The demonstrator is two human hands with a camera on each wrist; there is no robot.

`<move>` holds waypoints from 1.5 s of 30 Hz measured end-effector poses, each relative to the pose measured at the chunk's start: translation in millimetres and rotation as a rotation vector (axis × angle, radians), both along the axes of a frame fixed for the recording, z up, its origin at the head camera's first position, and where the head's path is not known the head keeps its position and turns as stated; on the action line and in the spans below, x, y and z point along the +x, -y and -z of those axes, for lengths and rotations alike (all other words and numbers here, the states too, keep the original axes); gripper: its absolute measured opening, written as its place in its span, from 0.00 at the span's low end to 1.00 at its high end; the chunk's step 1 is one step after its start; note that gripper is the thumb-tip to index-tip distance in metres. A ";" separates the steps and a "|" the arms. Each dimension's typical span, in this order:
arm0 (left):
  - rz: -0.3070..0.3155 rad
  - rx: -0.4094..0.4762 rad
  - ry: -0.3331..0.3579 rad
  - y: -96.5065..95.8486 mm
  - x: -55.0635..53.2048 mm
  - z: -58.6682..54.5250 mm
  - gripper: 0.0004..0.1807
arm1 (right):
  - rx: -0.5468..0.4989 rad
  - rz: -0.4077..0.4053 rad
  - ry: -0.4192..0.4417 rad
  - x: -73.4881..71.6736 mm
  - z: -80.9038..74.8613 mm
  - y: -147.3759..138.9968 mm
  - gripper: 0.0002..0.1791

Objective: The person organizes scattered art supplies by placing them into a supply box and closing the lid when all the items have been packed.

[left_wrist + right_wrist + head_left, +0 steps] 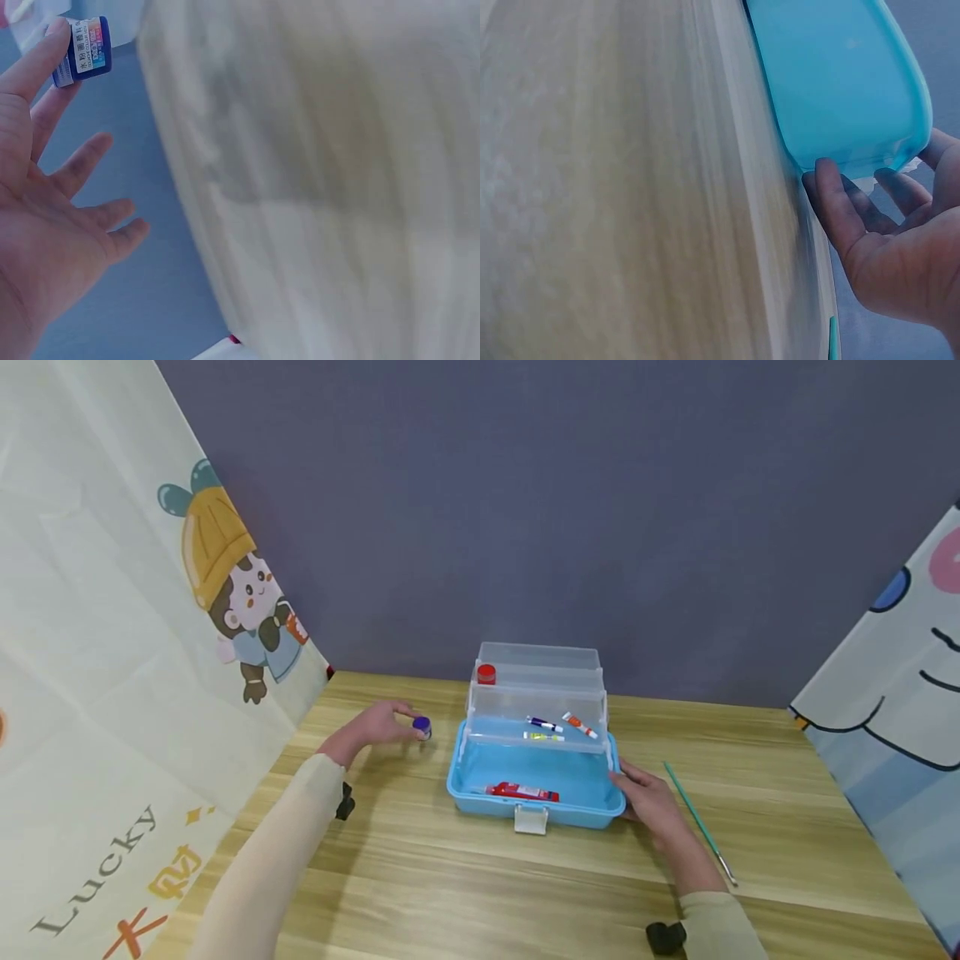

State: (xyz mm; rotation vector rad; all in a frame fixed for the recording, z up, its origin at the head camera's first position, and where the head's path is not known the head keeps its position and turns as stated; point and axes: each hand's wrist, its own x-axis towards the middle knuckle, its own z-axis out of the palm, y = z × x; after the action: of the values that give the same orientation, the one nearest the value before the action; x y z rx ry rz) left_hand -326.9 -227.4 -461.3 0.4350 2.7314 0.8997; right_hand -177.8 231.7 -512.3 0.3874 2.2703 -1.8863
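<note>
My left hand (384,724) pinches a small paint jar (422,727) with a purple-blue lid between thumb and index finger, left of the box. In the left wrist view the jar's printed label (90,46) faces the camera, and the other fingers are spread. My right hand (654,802) holds the right end of a light-blue storage box (480,803), thumb at the rim and fingertips against the outer wall (847,97). The box stands with its clear tiered trays raised. A red paint tube (525,792) lies in the bottom.
On the clear trays are a red-lidded jar (486,675), a purple paint tube (544,724), an orange tube (580,725) and a yellow tube (543,737). A green paintbrush (699,820) lies right of the box. A dark cloth wall (525,510) stands behind the wooden table (420,893).
</note>
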 end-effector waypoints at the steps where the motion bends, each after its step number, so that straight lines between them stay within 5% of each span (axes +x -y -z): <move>1: 0.001 0.005 0.004 -1.2 -2.2 -3.8 0.33 | -0.001 0.000 0.001 0.1 0.1 -0.2 0.36; 12: 0.036 0.047 -0.079 -30.5 -27.7 -50.0 0.30 | -0.001 0.006 0.009 -1.9 1.0 -1.4 0.35; 25: 0.059 0.069 -0.098 -74.1 -38.3 -96.4 0.29 | 0.003 -0.005 -0.008 -3.9 -0.9 -1.6 0.35; 35: 0.096 0.077 -0.125 -119.3 -41.2 -107.5 0.30 | -0.025 -0.001 -0.004 -1.6 -1.3 -1.6 0.35; 45: 0.071 0.122 -0.081 -143.1 -40.5 -98.6 0.33 | -0.021 -0.001 -0.010 -0.7 1.1 -0.8 0.36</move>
State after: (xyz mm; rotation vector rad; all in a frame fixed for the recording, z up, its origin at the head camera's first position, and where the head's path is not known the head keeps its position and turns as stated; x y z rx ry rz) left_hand -367.4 -84.3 -362.7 0.6006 2.7225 1.0555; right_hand -178.5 232.5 -513.4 0.3745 2.2540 -1.9143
